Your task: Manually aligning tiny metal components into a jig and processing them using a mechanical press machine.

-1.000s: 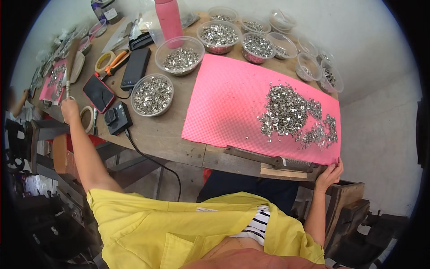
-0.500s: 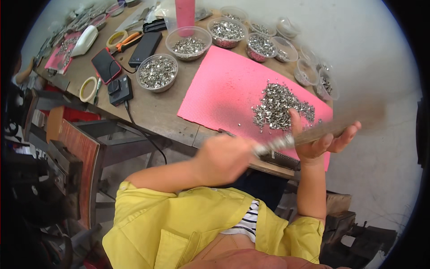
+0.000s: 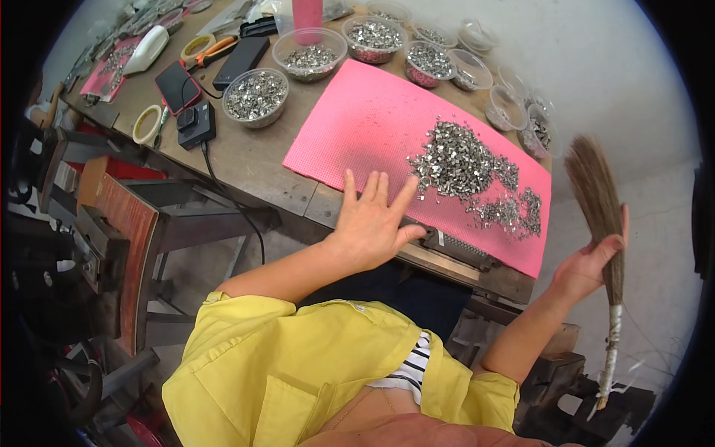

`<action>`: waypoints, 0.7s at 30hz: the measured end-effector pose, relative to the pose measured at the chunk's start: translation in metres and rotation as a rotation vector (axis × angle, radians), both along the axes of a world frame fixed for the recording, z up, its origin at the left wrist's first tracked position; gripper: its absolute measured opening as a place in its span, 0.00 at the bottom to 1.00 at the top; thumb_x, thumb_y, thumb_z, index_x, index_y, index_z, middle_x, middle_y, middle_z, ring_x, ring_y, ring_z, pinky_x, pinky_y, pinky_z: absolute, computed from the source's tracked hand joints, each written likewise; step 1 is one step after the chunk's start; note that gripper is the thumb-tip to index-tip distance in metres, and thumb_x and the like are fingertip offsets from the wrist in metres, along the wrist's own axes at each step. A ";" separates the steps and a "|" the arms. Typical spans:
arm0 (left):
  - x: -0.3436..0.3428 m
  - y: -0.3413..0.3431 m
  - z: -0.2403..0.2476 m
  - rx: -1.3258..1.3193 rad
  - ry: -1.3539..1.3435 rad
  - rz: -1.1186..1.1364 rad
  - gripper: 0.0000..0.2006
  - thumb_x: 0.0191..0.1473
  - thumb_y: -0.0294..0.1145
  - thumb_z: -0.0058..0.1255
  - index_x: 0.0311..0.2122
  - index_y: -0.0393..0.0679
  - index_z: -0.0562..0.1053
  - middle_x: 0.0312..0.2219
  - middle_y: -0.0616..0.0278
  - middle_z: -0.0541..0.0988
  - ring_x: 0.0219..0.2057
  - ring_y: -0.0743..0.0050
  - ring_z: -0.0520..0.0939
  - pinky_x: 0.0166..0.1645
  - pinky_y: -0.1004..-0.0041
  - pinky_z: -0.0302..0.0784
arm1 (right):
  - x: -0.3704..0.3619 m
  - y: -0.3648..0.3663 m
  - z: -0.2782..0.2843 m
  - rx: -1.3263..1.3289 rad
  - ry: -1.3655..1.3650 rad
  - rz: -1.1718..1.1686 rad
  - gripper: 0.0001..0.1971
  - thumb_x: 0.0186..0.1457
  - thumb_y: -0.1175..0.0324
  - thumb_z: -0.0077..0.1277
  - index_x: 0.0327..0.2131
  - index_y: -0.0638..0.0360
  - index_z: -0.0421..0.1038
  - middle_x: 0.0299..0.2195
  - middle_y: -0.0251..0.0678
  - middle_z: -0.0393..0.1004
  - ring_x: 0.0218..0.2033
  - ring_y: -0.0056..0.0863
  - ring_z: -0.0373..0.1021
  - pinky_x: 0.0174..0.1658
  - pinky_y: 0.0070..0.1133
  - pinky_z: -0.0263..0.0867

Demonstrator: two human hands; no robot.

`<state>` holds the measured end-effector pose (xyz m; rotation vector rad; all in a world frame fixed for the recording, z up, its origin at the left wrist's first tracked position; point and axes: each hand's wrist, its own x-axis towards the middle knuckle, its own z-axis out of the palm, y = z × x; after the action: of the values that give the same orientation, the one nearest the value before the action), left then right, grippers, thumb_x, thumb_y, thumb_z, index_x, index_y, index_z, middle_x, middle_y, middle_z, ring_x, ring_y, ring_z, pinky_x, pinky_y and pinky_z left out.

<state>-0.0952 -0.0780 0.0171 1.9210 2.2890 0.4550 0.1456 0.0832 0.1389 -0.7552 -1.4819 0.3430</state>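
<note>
My left hand (image 3: 370,221) is spread, palm down, at the front edge of a pink textured mat (image 3: 350,123); whether it presses on the mat, I cannot tell. A heap of small silvery metal pieces (image 3: 456,160) lies on the mat, just beyond my fingertips. Thinner scatter of the same pieces (image 3: 514,212) reaches toward the mat's right front corner. Off the right side of the table, my right hand (image 3: 585,270) is closed round the bristles of a small hand broom (image 3: 596,182). Its bristles point up, and its wrapped handle hangs downward.
Clear plastic tubs (image 3: 255,97) of metal pieces stand along the mat's left and far sides. To the left lie a phone (image 3: 178,87), a small black camera (image 3: 196,125) with a cable, tape rolls (image 3: 147,124) and orange-handled pliers (image 3: 216,51). A wooden stool (image 3: 130,253) stands lower left.
My left hand has let go of the broom's handle and opened over the mat's front edge. My right hand has carried the broom rightward off the mat, turning it upright. More pieces show at the right front.
</note>
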 end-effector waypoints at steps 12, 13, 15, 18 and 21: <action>0.031 0.018 -0.027 0.155 -0.078 -0.097 0.40 0.61 0.60 0.48 0.68 0.40 0.59 0.64 0.25 0.59 0.66 0.27 0.59 0.70 0.43 0.50 | -0.140 0.000 -0.064 -0.415 -0.378 0.847 0.22 0.66 0.55 0.53 0.56 0.60 0.75 0.49 0.34 0.79 0.51 0.22 0.71 0.56 0.24 0.66; 0.029 0.017 -0.026 0.126 -0.062 -0.094 0.41 0.60 0.60 0.48 0.68 0.38 0.59 0.63 0.26 0.61 0.66 0.29 0.61 0.70 0.45 0.51 | -0.147 -0.006 -0.067 -0.559 -0.445 1.027 0.21 0.66 0.56 0.53 0.55 0.60 0.75 0.48 0.34 0.79 0.50 0.22 0.71 0.56 0.24 0.66; 0.028 0.019 -0.035 0.002 -0.432 -0.097 0.41 0.59 0.59 0.50 0.66 0.36 0.62 0.61 0.28 0.64 0.65 0.32 0.63 0.70 0.47 0.52 | -0.149 -0.019 -0.070 -0.894 -0.384 1.462 0.18 0.66 0.60 0.53 0.52 0.60 0.77 0.46 0.34 0.79 0.48 0.23 0.71 0.55 0.25 0.67; 0.028 0.015 -0.036 0.210 0.017 -0.091 0.41 0.58 0.58 0.51 0.64 0.32 0.63 0.60 0.30 0.66 0.64 0.32 0.64 0.69 0.48 0.54 | -0.157 -0.017 -0.056 -0.674 -0.354 1.014 0.18 0.66 0.60 0.53 0.52 0.60 0.77 0.47 0.33 0.80 0.50 0.23 0.70 0.55 0.25 0.67; 0.029 0.017 -0.033 0.214 0.034 -0.112 0.39 0.59 0.58 0.50 0.63 0.32 0.66 0.60 0.30 0.67 0.64 0.31 0.65 0.69 0.47 0.54 | -0.165 -0.012 -0.065 -0.633 -0.448 1.048 0.19 0.65 0.58 0.54 0.52 0.61 0.77 0.48 0.32 0.79 0.50 0.22 0.71 0.53 0.24 0.67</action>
<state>-0.0658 -0.0605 -0.0155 2.1570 2.2167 0.6834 -0.0193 0.0710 0.0738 -0.4761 -2.1520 1.5686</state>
